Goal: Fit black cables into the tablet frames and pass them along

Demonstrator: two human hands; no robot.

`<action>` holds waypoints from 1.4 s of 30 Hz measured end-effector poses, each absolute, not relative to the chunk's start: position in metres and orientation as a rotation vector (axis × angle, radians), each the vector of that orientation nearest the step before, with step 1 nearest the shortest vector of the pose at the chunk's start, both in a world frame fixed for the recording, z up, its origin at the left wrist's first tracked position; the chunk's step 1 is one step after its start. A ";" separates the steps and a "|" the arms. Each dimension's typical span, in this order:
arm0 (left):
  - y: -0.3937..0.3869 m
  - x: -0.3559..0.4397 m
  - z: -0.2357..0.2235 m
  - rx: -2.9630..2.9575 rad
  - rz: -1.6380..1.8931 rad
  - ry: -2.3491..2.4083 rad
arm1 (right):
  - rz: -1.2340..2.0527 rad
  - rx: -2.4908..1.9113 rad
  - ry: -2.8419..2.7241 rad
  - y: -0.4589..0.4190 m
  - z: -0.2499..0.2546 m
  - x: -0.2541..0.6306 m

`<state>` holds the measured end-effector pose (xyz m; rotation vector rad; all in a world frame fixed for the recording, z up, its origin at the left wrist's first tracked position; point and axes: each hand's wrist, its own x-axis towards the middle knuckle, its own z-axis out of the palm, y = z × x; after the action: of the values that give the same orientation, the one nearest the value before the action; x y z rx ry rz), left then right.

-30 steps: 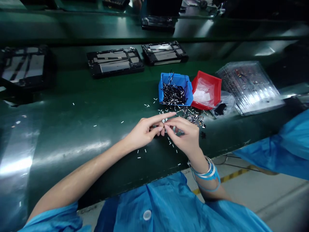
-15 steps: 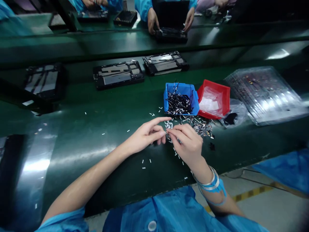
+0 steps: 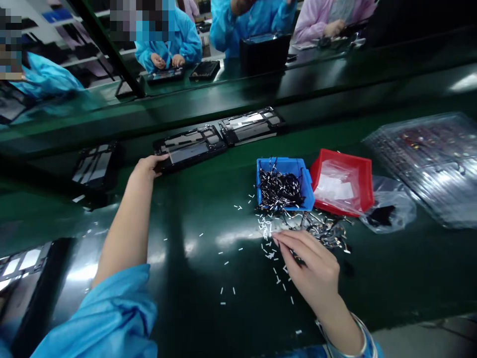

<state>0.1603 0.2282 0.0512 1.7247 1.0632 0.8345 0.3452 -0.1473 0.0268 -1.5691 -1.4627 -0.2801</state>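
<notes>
My left hand (image 3: 149, 165) reaches far forward and grips the left corner of an opened tablet (image 3: 192, 149), a flat black frame with its inner parts showing. My right hand (image 3: 311, 263) hovers low over small white strips (image 3: 265, 226), its thumb and fingertips pinched together. Whatever is between those fingertips is too small to make out. Just beyond it stands a blue bin (image 3: 285, 184) filled with short black cables. A loose pile of small cables (image 3: 328, 231) lies on the bench beside my right hand.
A red bin (image 3: 367, 186) with clear bags touches the blue one. Clear plastic trays (image 3: 439, 169) are stacked at the right. Another opened tablet (image 3: 251, 127) lies behind the gripped one, a third (image 3: 95, 166) to the left. A dark post (image 3: 48, 174) crosses the left side. Co-workers sit opposite.
My left hand has left my right hand and moved forward and left onto the tablet's corner. My right hand keeps its pinch near the white strips. The view has tilted up.
</notes>
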 end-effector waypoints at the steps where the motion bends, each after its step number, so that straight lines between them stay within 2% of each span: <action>1: 0.223 0.161 0.056 1.588 0.839 1.141 | -0.270 -1.571 -1.458 -0.148 0.027 0.346; 6: 0.152 0.156 0.081 1.082 0.948 1.286 | -0.250 -1.564 -1.434 -0.149 0.027 0.346; 12: -0.018 0.117 0.072 0.820 1.203 1.229 | 0.014 -1.541 -1.249 -0.154 0.026 0.343; 17: -0.137 0.074 0.031 0.641 0.971 1.236 | 0.424 -1.489 -0.903 -0.151 0.028 0.338; 20: -0.176 0.067 0.013 0.575 0.658 0.995 | 0.724 -1.424 -0.899 -0.143 0.037 0.324; 24: -0.186 0.061 0.009 0.505 0.122 0.525 | 1.055 -1.367 -1.004 -0.125 0.047 0.289; 26: -0.177 0.052 0.016 0.704 0.019 0.398 | 1.167 -1.373 -1.063 -0.115 0.047 0.271; 28: -0.163 0.040 0.024 1.063 0.136 0.419 | 1.252 -1.394 -1.126 -0.106 0.043 0.257; 33: -0.127 0.020 0.017 2.047 0.922 0.870 | 1.318 -1.454 -1.217 -0.087 0.030 0.239; 36: -0.112 0.020 0.002 2.430 0.862 0.990 | 1.285 -1.512 -1.274 -0.082 0.026 0.237; 42: -0.103 0.021 -0.005 2.657 0.620 0.892 | 1.164 -1.651 -1.449 -0.081 0.029 0.234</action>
<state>0.0209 -0.1032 -0.0048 2.6575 0.8923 0.6205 0.2338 -0.0807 0.0294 -1.6508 -1.4487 1.1644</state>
